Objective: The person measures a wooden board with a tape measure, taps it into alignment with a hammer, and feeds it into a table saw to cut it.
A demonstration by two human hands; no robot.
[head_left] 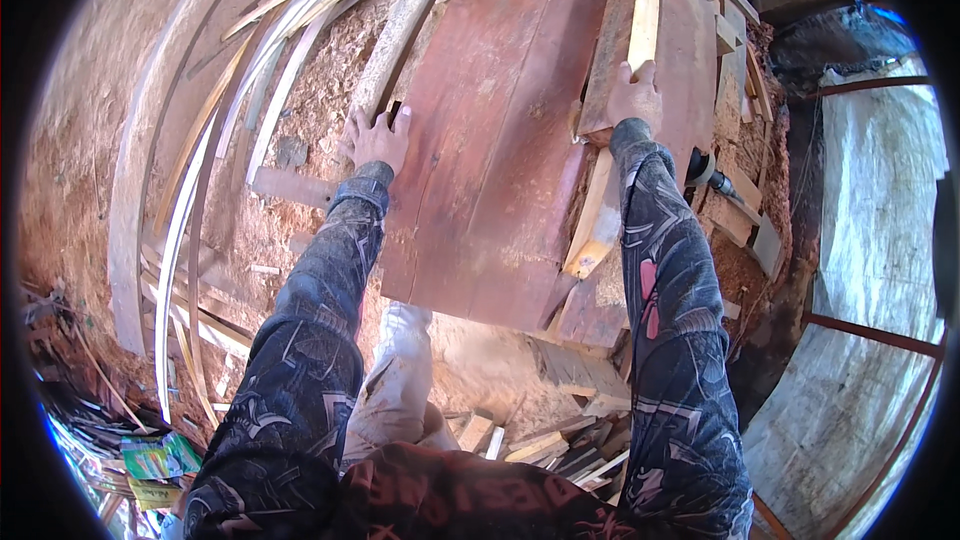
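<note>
A reddish-brown wooden panel point(480, 140) stretches away in front of me. Along its left side lies a weathered grey-brown plank point(412, 25), and my left hand point(378, 143) grips its near end, the thumb apart from the fingers near the panel's edge. My right hand point(635, 102) is closed around the near end of a pale wooden strip point(645, 15), its thumb and a finger on either side. Under that strip runs a brown board point(612, 45) on the panel. A short pale wood block point(592, 235) sits just below the right hand. Both palms' undersides are hidden.
Long thin wood strips point(300, 15) and a curved plank point(140, 160) lie at left over sawdust-covered ground. A dark power tool point(708, 173) is beside my right forearm. Offcuts point(540, 448) pile up below the panel. Whitish sheeting point(875, 210) stands at right.
</note>
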